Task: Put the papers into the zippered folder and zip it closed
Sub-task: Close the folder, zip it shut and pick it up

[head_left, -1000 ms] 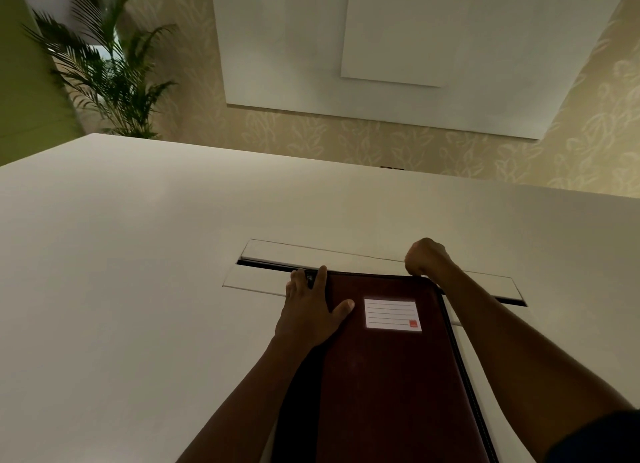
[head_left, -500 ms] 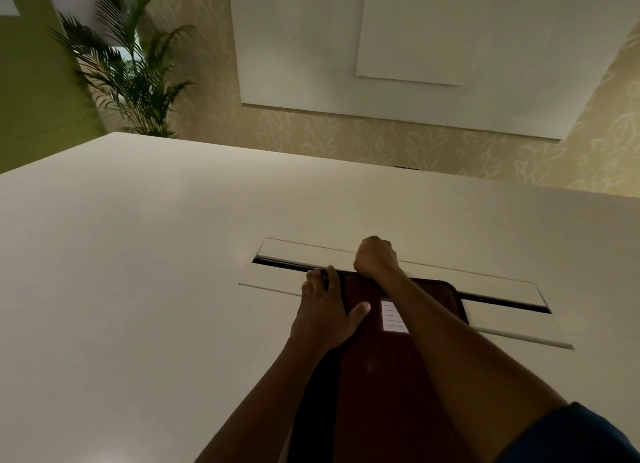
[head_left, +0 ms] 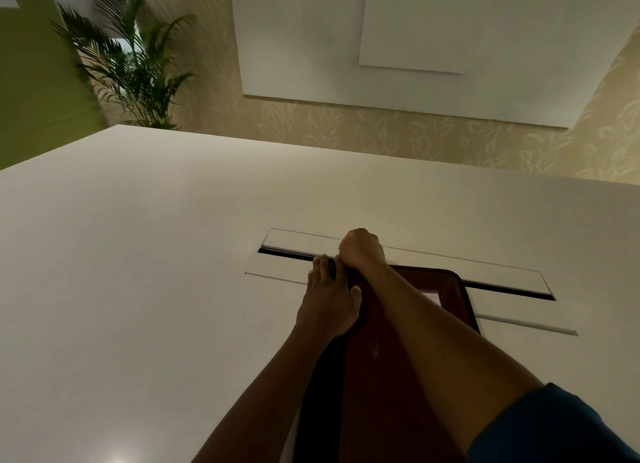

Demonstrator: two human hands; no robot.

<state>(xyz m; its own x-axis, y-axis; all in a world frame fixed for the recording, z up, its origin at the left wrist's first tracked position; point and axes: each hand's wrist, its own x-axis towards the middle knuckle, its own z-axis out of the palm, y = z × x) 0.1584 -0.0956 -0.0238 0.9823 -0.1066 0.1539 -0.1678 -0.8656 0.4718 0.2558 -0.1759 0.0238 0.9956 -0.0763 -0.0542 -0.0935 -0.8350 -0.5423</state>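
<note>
Zipper pull nearing the folder's far left corner

Forearms cross over the dark red zippered folder (head_left: 408,376), which lies flat on the white table (head_left: 138,272). Beyond them, the left hand (head_left: 327,307) presses spread and flat on its far left corner. Touching those fingertips, the right hand (head_left: 362,249) is clenched, apparently pinching the hidden pull. Stiff-looking, slick cover: best pinned near the zipper track.

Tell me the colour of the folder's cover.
Dark reddish brown, with a black zipper edge, on the folder; the head view shows it, dimly lit.
</note>
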